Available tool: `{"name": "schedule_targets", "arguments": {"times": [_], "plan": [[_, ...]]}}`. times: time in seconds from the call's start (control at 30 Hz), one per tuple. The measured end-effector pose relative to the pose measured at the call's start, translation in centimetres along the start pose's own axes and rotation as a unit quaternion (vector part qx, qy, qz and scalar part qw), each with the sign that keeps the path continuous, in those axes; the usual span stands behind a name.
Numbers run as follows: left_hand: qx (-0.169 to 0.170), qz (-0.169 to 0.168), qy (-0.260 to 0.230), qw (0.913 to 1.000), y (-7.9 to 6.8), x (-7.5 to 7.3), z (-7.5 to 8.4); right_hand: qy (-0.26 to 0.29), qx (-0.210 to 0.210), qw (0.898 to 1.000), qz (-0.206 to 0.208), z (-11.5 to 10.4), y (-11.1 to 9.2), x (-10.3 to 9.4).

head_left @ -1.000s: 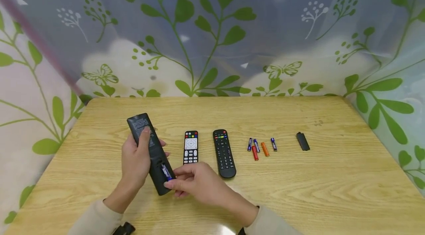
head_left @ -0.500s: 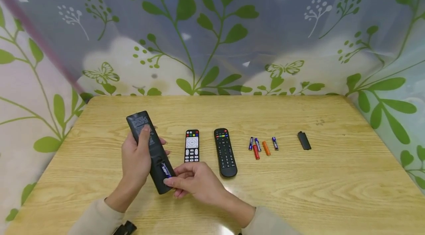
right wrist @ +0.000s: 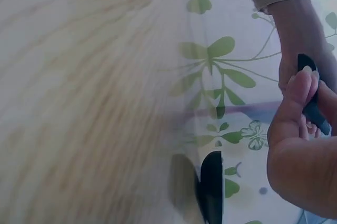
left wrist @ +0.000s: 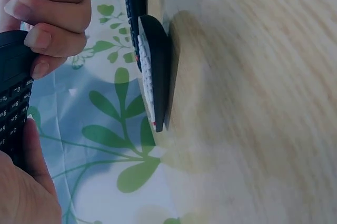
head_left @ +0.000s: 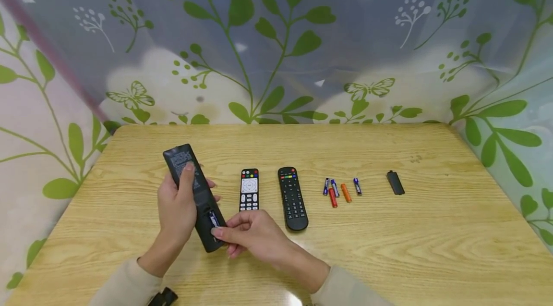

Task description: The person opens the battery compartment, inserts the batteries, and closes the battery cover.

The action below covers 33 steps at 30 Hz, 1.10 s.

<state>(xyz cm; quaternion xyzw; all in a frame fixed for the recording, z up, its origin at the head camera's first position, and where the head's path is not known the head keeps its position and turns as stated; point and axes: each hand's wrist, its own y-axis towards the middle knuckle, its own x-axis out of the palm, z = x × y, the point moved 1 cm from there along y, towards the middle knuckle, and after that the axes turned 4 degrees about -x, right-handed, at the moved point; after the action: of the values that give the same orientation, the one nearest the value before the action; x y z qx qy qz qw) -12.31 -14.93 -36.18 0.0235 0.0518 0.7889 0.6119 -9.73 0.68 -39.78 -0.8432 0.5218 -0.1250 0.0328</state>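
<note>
In the head view, my left hand (head_left: 176,207) grips a black remote control (head_left: 201,194), thumb across its labelled back. The battery compartment, its cover off, faces up near the lower end. A blue-and-silver battery (head_left: 213,218) lies in it, partly covered by the right thumb. My right hand (head_left: 259,236) has its thumb on the battery's lower end and its other fingers curled at the remote's side edge. The left wrist view shows the remote's keypad (left wrist: 15,111) side, with right-hand fingers (left wrist: 58,13) bent near its end.
A remote with white keys (head_left: 249,190) and a black remote (head_left: 294,200) lie keypad up on the wooden table (head_left: 410,248). Right of them are loose batteries: several blue (head_left: 334,188), one red (head_left: 332,198), one orange (head_left: 346,193). Farther right lies a black battery cover (head_left: 395,182).
My right thumb has slid slightly up and left over the battery, and less of the battery's blue lower end shows. My left hand keeps its hold on the remote.
</note>
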Motion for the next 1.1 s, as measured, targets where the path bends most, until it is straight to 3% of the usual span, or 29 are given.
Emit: {"name": "schedule_targets", "arguments": {"times": [0.13, 0.27, 0.43, 0.57, 0.7, 0.8, 0.93, 1.1], "plan": [[0.009, -0.017, -0.018, 0.9997, 0.4, 0.0, 0.4, 0.002, -0.012, 1.0, 0.008, -0.6, -0.2, -0.1], [0.021, -0.071, -0.021, 0.997, 0.9, -0.3, 1.0, -0.006, -0.019, 1.0, 0.005, -1.1, -0.1, -0.4], [-0.006, -0.159, -0.077, 0.9843, 1.7, -1.2, 1.3, -0.011, -0.022, 1.0, -0.005, -1.2, -0.1, -0.7], [-0.031, -0.197, -0.12, 0.9727, 2.1, -1.8, 1.4, -0.018, -0.023, 1.0, -0.011, -1.3, -0.2, -1.0], [-0.02, -0.193, -0.083, 0.9775, 2.1, -1.9, 1.5, -0.071, -0.024, 0.997, -0.033, -1.5, -0.4, -1.4], [-0.019, -0.163, -0.069, 0.984, 2.1, -1.9, 1.5, -0.141, -0.042, 0.988, -0.044, -1.8, -0.7, -2.7], [-0.022, -0.128, -0.067, 0.9892, 2.4, -2.3, 1.6, -0.206, -0.074, 0.976, -0.025, -2.7, -1.2, -6.0], [-0.023, -0.118, -0.055, 0.9912, 2.5, -3.0, 1.3, -0.25, -0.088, 0.964, 0.03, -3.9, -1.6, -11.1]]}}
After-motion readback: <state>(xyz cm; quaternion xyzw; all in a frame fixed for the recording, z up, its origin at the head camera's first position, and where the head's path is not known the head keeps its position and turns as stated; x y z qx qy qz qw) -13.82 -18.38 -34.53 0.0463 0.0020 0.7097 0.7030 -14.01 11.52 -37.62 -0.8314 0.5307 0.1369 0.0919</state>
